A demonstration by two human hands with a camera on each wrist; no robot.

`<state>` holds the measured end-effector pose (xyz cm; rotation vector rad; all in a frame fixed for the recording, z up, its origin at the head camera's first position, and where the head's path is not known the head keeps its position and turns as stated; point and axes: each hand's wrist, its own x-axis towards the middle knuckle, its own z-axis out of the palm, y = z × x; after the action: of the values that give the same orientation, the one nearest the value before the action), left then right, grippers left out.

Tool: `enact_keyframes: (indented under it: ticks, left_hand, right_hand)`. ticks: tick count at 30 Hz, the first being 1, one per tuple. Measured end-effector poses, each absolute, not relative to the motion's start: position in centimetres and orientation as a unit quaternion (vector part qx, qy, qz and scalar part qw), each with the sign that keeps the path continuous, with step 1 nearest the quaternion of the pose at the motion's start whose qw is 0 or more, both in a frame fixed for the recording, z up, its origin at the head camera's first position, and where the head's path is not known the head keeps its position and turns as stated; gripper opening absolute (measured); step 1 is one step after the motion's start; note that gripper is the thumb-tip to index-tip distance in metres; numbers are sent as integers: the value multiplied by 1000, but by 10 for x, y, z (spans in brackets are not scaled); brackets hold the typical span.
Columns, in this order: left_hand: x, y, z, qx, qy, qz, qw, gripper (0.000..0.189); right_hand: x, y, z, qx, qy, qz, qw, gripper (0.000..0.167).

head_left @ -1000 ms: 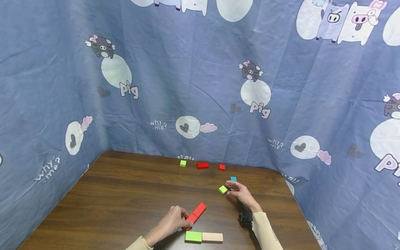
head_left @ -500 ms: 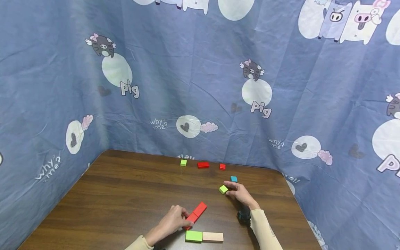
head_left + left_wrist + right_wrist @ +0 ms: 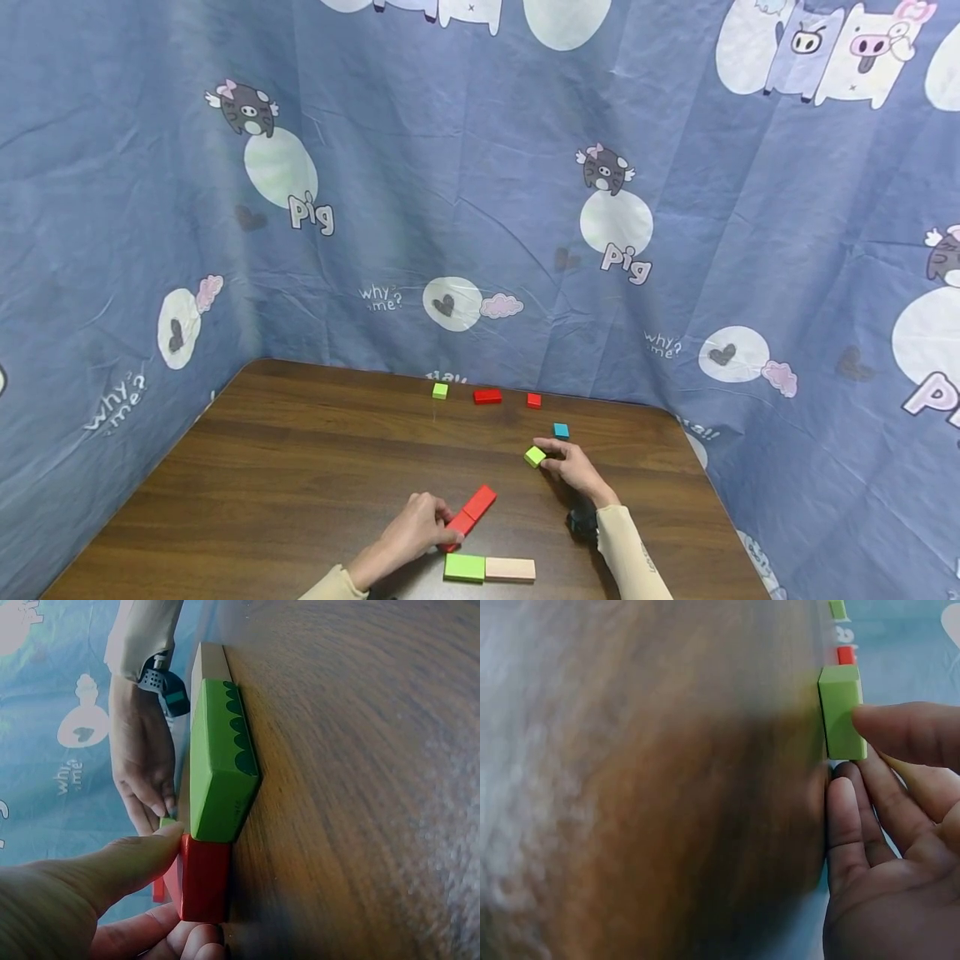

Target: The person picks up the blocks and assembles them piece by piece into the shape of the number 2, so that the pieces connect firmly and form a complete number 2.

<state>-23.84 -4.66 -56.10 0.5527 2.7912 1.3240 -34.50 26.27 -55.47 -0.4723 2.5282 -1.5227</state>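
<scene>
My left hand [image 3: 416, 533] pinches the nearer of two red blocks [image 3: 457, 527], with the thumb on one side and fingers on the other. The farther red block [image 3: 480, 501] lies end to end with it, on a slant. In front of them, a green block [image 3: 464, 568] meets a plain wooden block [image 3: 510, 570] in a row; dark scallops mark the green one's side in the left wrist view. Farther out, my right hand [image 3: 573, 468] pinches a small lime-green block [image 3: 844, 716]; the thumb presses its face and the fingertips are partly hidden behind it.
A small blue block [image 3: 561, 430] lies just beyond the right hand. Along the back of the brown table [image 3: 262, 467] are a small green block [image 3: 440, 391], a red block [image 3: 487, 397] and a small red block [image 3: 533, 401]. A blue patterned curtain [image 3: 480, 208] hangs behind.
My right hand has moved slightly left and closed its thumb and fingers onto the lime-green block. The left hand stays on the red block.
</scene>
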Motion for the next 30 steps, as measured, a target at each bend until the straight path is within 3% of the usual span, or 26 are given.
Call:
enact_keyframes:
  ticks: [8, 30]
  left_hand:
    - [-238, -47, -559, 159, 897, 413, 17, 23]
    - [-237, -48, -559, 173, 893, 416, 0, 23]
  right_hand:
    - [-349, 261, -563, -159, 859, -483, 54, 37]
    - [-346, 255, -565, -170, 874, -453, 37, 32]
